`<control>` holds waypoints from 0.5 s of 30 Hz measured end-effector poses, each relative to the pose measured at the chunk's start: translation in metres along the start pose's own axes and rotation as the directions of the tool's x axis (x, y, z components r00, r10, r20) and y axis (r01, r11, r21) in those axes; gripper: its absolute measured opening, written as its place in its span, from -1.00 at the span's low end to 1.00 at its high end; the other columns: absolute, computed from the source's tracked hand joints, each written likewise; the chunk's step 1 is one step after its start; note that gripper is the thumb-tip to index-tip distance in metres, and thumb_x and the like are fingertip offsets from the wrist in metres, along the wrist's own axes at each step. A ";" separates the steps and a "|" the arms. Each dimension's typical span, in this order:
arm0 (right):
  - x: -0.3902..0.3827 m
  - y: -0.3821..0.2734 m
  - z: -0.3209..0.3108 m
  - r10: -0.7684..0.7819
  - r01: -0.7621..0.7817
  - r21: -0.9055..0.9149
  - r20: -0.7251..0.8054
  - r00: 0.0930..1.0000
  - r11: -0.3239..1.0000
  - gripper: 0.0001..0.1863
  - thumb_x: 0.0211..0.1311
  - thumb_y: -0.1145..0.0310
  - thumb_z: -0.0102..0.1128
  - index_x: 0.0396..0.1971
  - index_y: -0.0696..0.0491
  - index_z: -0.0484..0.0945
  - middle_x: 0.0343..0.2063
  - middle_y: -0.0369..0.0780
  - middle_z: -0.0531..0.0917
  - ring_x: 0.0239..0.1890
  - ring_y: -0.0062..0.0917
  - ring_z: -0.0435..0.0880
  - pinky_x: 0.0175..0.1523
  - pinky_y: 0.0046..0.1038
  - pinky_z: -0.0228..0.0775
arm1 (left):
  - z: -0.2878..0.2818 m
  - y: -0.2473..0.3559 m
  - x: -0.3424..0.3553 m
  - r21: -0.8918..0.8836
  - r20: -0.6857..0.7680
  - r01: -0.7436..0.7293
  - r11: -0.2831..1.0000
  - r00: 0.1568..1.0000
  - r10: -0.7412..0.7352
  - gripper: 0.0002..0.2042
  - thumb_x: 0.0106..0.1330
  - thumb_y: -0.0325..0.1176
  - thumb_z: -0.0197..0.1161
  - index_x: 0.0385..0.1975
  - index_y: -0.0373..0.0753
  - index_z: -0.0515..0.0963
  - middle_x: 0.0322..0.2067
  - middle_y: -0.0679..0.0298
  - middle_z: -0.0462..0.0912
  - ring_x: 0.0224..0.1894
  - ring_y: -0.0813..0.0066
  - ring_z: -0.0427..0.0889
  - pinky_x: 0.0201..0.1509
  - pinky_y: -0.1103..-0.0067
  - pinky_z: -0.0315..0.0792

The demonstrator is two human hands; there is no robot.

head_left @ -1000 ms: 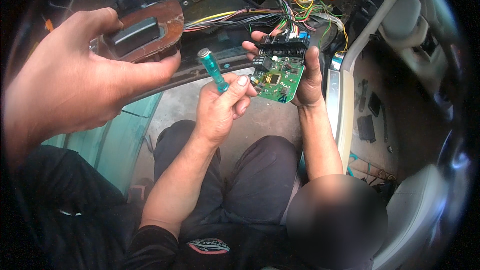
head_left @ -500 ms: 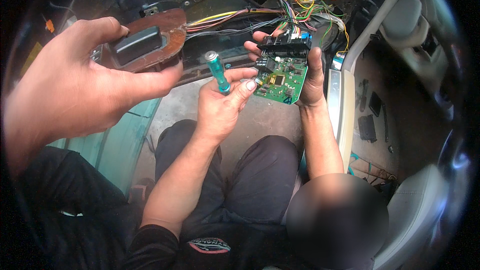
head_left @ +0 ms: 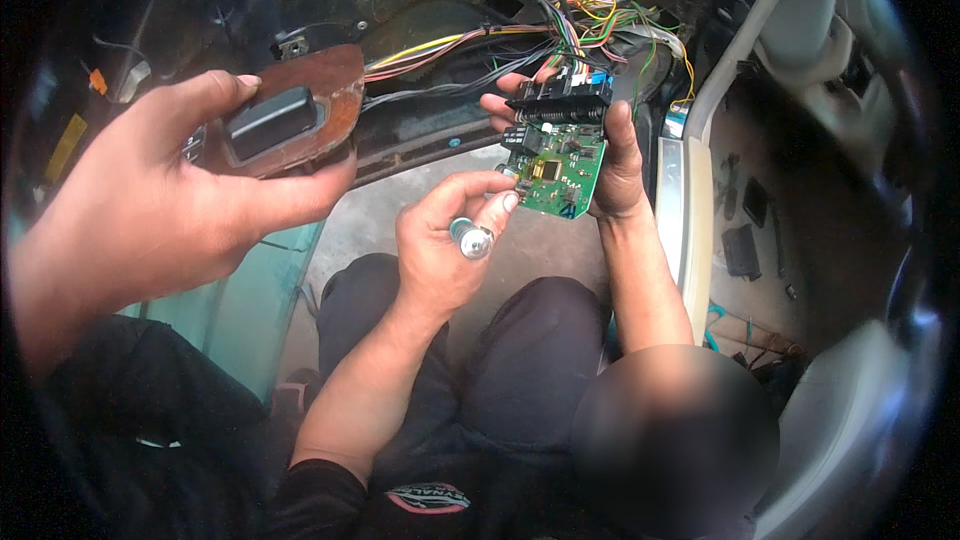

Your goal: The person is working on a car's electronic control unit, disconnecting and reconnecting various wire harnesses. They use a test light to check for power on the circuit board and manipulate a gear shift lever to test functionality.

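At the left, my left hand (head_left: pixel 190 180) is closed on a brown trim panel (head_left: pixel 335 100) with a raised dark grey block at its middle. One finger lies along its top edge and the lower digit goes under it. My right hand is out of view. Beside me a co-worker's right hand (head_left: pixel 625 170) supports a green circuit board (head_left: pixel 565 185) with a black connector housing. The co-worker's left thumb and finger (head_left: pixel 490 195) touch the board's left edge. That same hand grips a small round tool (head_left: pixel 472 238), its clear end facing up; the rest is hidden.
Coloured wires (head_left: pixel 600 15) run from the board to a dark metal car body panel (head_left: pixel 330 0). A pale door sill (head_left: pixel 685 200) stands to the right. Dark parts (head_left: pixel 742 252) lie on the floor. The co-worker's blurred head (head_left: pixel 675 440) fills the lower right.
The co-worker's tool has tipped from upright to pointing toward me, and that hand has turned. The board sits slightly lower and further left. My left hand keeps its hold on the trim panel.
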State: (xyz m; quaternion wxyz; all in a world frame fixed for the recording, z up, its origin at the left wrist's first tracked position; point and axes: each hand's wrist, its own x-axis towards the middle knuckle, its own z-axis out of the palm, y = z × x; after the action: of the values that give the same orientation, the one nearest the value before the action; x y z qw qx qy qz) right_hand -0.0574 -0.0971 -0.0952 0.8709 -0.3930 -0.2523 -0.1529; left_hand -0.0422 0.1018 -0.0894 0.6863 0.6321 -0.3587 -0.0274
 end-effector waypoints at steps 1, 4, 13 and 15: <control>0.000 0.001 0.000 0.001 -0.001 0.002 0.002 1.000 1.000 -0.24 0.30 -0.20 0.26 0.28 0.04 0.37 0.28 0.00 0.48 0.34 -0.09 0.47 0.45 -0.05 0.27 | -0.001 -0.001 -0.001 0.011 0.000 -0.005 1.000 1.000 0.005 -0.84 0.33 -0.50 0.39 -0.14 -0.33 0.67 -0.37 0.38 0.70 -0.37 0.76 0.58 -0.29 0.72 0.45; 0.000 0.003 0.001 0.006 -0.006 0.003 0.009 1.000 1.000 -0.26 0.31 -0.18 0.25 0.29 0.04 0.37 0.29 -0.01 0.48 0.35 -0.08 0.44 0.47 -0.04 0.23 | -0.002 -0.003 -0.002 0.012 -0.004 0.006 1.000 1.000 -0.006 -0.85 0.33 -0.51 0.38 -0.13 -0.33 0.67 -0.39 0.39 0.70 -0.38 0.77 0.58 -0.30 0.74 0.44; 0.002 0.005 0.004 0.006 -0.006 -0.019 -0.006 1.000 1.000 -0.28 0.31 -0.17 0.26 0.26 0.03 0.37 0.26 -0.04 0.50 0.33 -0.11 0.47 0.46 -0.06 0.24 | -0.004 0.004 0.006 0.036 -0.030 0.017 0.999 0.999 -0.016 -0.85 0.33 -0.53 0.36 -0.14 -0.33 0.67 -0.44 0.41 0.69 -0.41 0.78 0.56 -0.32 0.75 0.42; 0.001 0.006 0.004 0.000 0.000 -0.036 -0.009 1.000 0.999 -0.27 0.30 -0.18 0.27 0.25 0.04 0.37 0.24 -0.05 0.51 0.32 -0.12 0.49 0.45 -0.07 0.25 | -0.002 0.005 0.008 0.053 -0.038 0.019 0.998 0.999 -0.017 -0.86 0.33 -0.54 0.36 -0.15 -0.35 0.67 -0.45 0.40 0.68 -0.41 0.78 0.56 -0.32 0.75 0.41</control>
State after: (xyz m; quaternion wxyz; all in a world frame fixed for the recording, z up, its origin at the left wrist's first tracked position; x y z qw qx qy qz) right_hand -0.0545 -0.0906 -0.0961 0.8649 -0.4078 -0.2458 -0.1589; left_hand -0.0372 0.1011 -0.0811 0.6756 0.6537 -0.3406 -0.0123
